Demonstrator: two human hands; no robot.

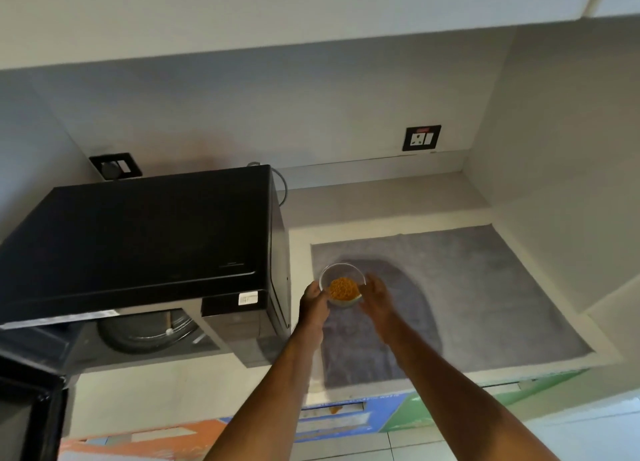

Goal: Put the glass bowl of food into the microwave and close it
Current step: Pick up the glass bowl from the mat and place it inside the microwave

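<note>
Glass bowl point(342, 285) sits between both hands, over the grey mat point(485, 287) on the counter point(381, 197), just right of the microwave point(138, 232). Can't tell whether the bowl base touches the mat or is lifted a bit. Orange-yellow food point(343, 287) fills the bottom of the bowl, rim clear above it.

Left hand point(314, 301): grip closed around the bowl's left side, fingers wrapped on the glass. Right hand point(375, 296): pressed against the bowl's right side, fingers curved around it, a bit motion-blurred. So a two-handed grip on the bowl, both forearms reaching in from the bottom edge of the view.

Microwave is black, on the left part of the counter, door point(31, 401) swung open toward the lower left. Inside, the round turntable point(149, 329) shows. Control panel point(239, 325) is on the microwave's right front, a white sticker point(248, 299) at its top edge. The bowl is outside the microwave, near its right front corner.

Behind: a wall socket point(421, 137) above the counter on the right, a second socket plate point(115, 166) behind the microwave with a plug in it, a cable point(281, 187) running down behind the back right corner. Coloured cardboard boxes point(346, 419) stand below the counter's front edge.
</note>
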